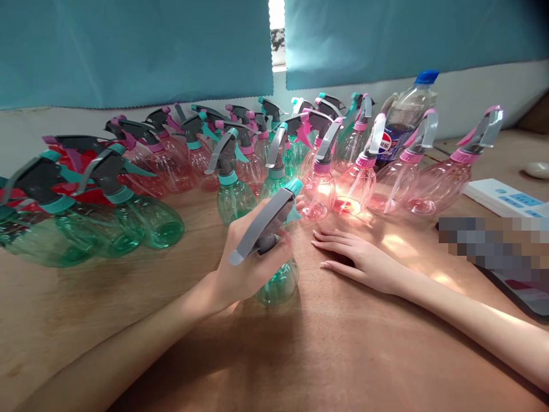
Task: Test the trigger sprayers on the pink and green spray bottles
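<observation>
Green spray bottle, about upright, between near edge of worktop and rows of bottles toward far edge; left hand curled round its neck. Right hand palm down on worktop, fingers slightly spread, holding nothing.

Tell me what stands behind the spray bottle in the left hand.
Another green spray bottle, with a pink spray bottle to its right. The left hand and held bottle cover the rear green one's base from view.
</observation>
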The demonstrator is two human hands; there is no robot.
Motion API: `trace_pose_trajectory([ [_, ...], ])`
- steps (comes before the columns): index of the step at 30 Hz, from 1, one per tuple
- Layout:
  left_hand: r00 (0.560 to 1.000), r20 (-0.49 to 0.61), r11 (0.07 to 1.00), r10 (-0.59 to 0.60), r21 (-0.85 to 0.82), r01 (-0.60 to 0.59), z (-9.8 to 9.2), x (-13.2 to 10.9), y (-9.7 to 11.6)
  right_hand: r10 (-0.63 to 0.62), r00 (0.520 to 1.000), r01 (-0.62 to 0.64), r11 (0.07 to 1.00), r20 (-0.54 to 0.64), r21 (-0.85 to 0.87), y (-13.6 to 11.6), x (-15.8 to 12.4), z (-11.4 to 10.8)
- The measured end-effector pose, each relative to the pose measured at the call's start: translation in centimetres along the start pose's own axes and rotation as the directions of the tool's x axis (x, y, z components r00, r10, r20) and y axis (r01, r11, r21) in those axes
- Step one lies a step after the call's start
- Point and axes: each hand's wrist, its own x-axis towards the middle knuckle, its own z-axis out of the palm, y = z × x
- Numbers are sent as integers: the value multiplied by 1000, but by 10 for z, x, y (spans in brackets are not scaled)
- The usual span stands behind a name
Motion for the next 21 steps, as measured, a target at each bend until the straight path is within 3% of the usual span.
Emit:
trace_pose_trajectory([
  [21, 990, 95, 995, -103, 15, 102, -4, 4, 5, -1, 1000, 1, 1000, -7, 9, 0, -1, 1],
])
